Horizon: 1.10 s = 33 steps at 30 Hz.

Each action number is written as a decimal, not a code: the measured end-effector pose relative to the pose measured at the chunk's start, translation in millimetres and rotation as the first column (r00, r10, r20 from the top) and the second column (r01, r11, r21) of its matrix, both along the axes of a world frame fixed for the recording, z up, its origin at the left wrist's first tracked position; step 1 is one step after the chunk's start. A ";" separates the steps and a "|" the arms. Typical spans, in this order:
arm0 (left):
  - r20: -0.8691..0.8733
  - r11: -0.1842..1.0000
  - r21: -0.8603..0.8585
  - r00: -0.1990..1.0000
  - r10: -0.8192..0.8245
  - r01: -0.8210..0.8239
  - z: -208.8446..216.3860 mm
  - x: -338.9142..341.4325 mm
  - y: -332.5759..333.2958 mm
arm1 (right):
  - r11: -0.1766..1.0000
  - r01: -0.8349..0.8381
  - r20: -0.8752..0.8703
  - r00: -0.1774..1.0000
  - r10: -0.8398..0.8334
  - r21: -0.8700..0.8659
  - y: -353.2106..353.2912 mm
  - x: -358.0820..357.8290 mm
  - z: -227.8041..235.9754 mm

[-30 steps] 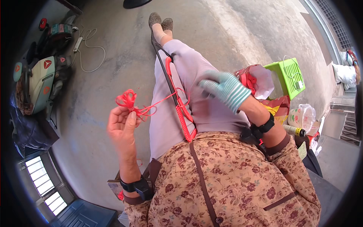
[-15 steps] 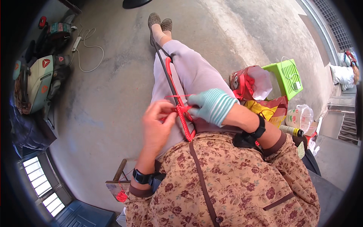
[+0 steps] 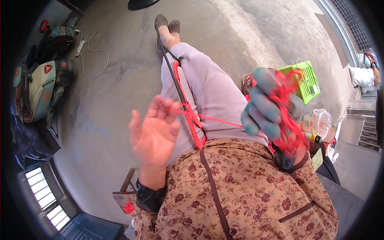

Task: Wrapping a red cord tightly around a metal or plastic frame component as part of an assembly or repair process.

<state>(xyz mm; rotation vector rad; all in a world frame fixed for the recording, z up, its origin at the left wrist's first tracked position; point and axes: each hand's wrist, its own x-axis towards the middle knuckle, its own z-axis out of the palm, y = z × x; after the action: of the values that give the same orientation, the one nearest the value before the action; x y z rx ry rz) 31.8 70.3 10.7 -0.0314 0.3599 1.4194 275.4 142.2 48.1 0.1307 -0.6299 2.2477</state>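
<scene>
Between my legs lies a long, narrow black frame (image 3: 176, 74), its near end covered with red cord wrapping (image 3: 192, 124). My left hand (image 3: 155, 134), bare and slightly blurred, is palm up beside the wrapping with its fingers apart. A short red strand passes by its fingertips. My right hand (image 3: 262, 106), in a grey-blue glove, is raised to the right and closed round a loose bundle of red cord (image 3: 287, 108). From that bundle a taut red strand (image 3: 220, 119) runs left across my thigh to the wrapping.
A green plastic basket (image 3: 310, 82) stands on the floor at the right, near a clear plastic bag (image 3: 320, 122). Left of me is a scooter (image 3: 42, 84) with a white power strip (image 3: 81, 47) near it. A small wooden piece with red thread (image 3: 129, 207) is by my left elbow.
My right hand has swung up and right from the wrapping with the red cord bundle, drawing a strand taut. My left hand has turned palm up and moved slightly left, its fingers spreading.
</scene>
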 end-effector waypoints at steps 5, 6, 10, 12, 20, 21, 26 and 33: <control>-0.079 0.999 0.005 0.996 -0.051 0.052 3.0 -29.4 -37.3 | 0.910 0.087 0.629 0.749 0.209 -0.406 -0.3 -4.6 -45.7; -0.180 0.996 -0.086 0.983 -0.047 0.032 5.9 -32.4 -47.1 | 0.906 0.081 0.658 0.714 0.237 -0.415 -1.7 -18.5 -56.6; -0.436 0.970 -0.235 0.885 -0.163 0.063 -1.7 -46.1 -74.4 | 0.840 -0.084 0.604 0.657 0.451 -0.536 -7.4 -42.2 -82.1; -0.639 0.892 -0.393 0.631 -0.439 0.223 -8.3 -53.1 -86.9 | 0.840 -0.153 0.591 0.645 0.484 -0.521 -12.9 -51.5 -93.1; -0.438 0.984 0.045 0.888 -0.138 0.175 0.3 -42.5 -62.7 | 0.943 0.154 0.794 0.589 0.150 -0.293 5.0 -34.7 -80.8; -0.483 0.994 0.094 0.876 -0.006 0.058 3.3 -35.1 -51.8 | 0.973 0.216 0.887 0.460 -0.025 -0.084 8.9 -29.9 -80.2; -0.699 0.996 0.004 0.713 -0.058 0.085 -14.9 -11.1 -1.8 | 0.932 0.113 0.914 0.186 -0.362 0.346 13.3 -30.8 -68.7; -0.906 0.946 -0.218 0.312 -0.287 0.239 -38.2 0.7 3.7 | 0.941 -0.220 0.955 0.207 -0.211 0.256 7.4 -60.0 -78.3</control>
<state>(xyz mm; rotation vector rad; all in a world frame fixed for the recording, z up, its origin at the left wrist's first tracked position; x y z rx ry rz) 32.5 74.0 -27.6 0.8402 1.3096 0.9406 215.5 149.5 -30.3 -1.3094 -1.7021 1.9236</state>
